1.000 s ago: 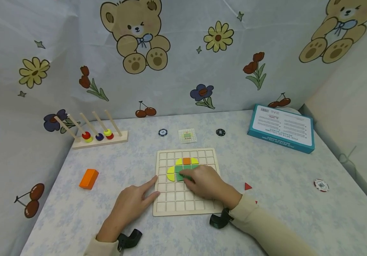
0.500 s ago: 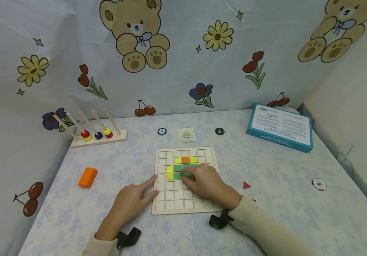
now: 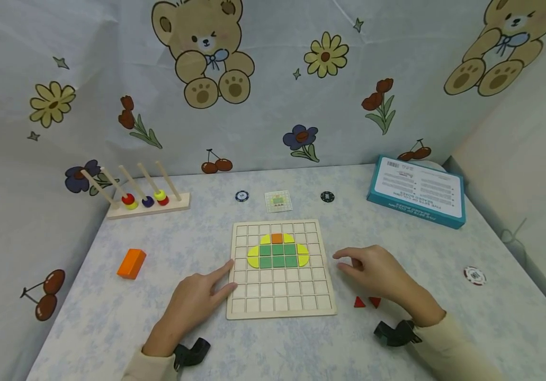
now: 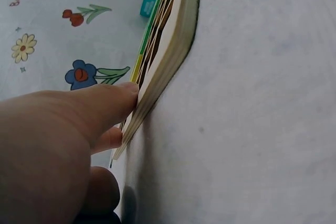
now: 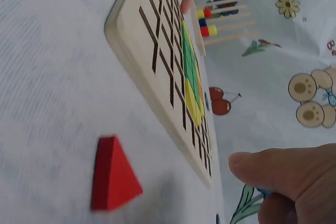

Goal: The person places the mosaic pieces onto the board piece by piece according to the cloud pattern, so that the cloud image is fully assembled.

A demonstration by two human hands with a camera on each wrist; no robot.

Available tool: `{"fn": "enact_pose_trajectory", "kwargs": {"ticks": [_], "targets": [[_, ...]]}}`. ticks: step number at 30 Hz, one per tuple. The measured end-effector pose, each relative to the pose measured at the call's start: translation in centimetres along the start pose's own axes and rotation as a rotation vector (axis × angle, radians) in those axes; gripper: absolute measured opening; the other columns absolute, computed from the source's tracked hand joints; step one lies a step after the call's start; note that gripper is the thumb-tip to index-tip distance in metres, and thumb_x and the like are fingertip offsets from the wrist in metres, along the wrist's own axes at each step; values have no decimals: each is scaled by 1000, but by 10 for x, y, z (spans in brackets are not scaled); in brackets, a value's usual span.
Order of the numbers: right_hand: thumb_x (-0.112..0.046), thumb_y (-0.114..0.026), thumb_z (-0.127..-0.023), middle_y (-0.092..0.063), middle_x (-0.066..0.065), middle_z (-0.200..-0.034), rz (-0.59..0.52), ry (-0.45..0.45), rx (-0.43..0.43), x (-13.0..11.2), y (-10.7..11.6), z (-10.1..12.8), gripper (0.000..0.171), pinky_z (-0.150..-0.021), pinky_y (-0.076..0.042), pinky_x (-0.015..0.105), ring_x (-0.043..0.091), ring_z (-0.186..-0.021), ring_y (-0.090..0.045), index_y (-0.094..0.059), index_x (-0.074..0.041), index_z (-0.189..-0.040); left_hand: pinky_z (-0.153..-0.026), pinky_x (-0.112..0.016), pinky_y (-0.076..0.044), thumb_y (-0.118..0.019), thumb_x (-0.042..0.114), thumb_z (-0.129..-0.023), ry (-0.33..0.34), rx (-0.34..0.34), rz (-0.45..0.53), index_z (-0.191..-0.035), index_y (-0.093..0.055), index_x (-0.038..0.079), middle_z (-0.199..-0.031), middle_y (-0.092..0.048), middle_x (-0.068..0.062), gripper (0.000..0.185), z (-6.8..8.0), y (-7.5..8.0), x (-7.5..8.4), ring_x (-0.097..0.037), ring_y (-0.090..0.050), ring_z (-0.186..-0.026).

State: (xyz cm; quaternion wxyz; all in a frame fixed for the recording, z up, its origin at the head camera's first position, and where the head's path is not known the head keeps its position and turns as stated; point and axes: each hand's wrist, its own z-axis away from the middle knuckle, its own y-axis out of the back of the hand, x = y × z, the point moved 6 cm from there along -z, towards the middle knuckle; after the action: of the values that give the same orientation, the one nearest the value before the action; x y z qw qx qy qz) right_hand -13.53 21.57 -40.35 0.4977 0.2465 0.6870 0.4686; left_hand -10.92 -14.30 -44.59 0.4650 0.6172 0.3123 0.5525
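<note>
A wooden grid board (image 3: pixel 279 309) lies in the middle of the table. It carries a figure of green squares (image 3: pixel 278 255), yellow curved pieces (image 3: pixel 253 257) and one orange square (image 3: pixel 276 238). My left hand (image 3: pixel 229 278) rests on the table, with its straight index finger and thumb against the board's left edge (image 4: pixel 163 61). My right hand (image 3: pixel 341 262) hovers just right of the board, fingers loosely curled and holding nothing. Two red triangles (image 3: pixel 359 302) lie on the table under that hand, and one red triangle (image 5: pixel 113 174) shows close in the right wrist view.
An orange block (image 3: pixel 132 263) lies at the left. A peg rack with beads (image 3: pixel 146 200) stands at the back left, and a teal box (image 3: pixel 418 190) at the back right. Poker chips (image 3: pixel 241 197) (image 3: pixel 327 197) (image 3: pixel 475 275) and a small pattern card (image 3: pixel 278 201) lie around. Printed cloth walls enclose the table.
My right hand has lifted off the green pieces and moved right, off the board. The whole green and yellow figure now shows. My left hand has stayed at the board's edge.
</note>
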Motion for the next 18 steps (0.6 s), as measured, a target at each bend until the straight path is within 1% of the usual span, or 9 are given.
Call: {"fn": "enact_pose_trajectory", "kwargs": {"ticks": [4,8,14,18], "targets": [[-18,-79,-91,-39,-12,-55,-51,-75,-2,27,6,20,23,-48,-30,25,4,-48,-33,-78,-19,-114,-49,-27,-23,-69,51,-95,2,-1,4,-149,-55,25,-46,-32,9,61,0,0,0,-8,-22,-44],[-20,-81,-89,-39,-12,-57,-112,-114,-29,44,7,34,28,-49,-29,25,4,-51,-33,-77,-17,-117,-49,-28,-24,-68,51,-95,10,-5,-7,-150,-55,25,-46,-35,7,62,1,0,1,-9,-24,-44],[-22,-84,-87,-38,-11,-58,-142,-161,-30,59,5,43,31,-49,-29,25,6,-51,-35,-77,-19,-116,-50,-29,-26,-66,53,-97,-1,-7,-15,-150,-53,27,-46,-38,7,61,1,0,1,-9,-27,-44],[-22,-83,-87,-38,-12,-57,-142,-158,-37,65,2,45,28,-49,-29,25,5,-51,-35,-78,-21,-114,-50,-28,-25,-67,53,-96,-10,0,-10,-150,-54,27,-46,-37,8,61,1,0,1,-9,-25,-44]]}}
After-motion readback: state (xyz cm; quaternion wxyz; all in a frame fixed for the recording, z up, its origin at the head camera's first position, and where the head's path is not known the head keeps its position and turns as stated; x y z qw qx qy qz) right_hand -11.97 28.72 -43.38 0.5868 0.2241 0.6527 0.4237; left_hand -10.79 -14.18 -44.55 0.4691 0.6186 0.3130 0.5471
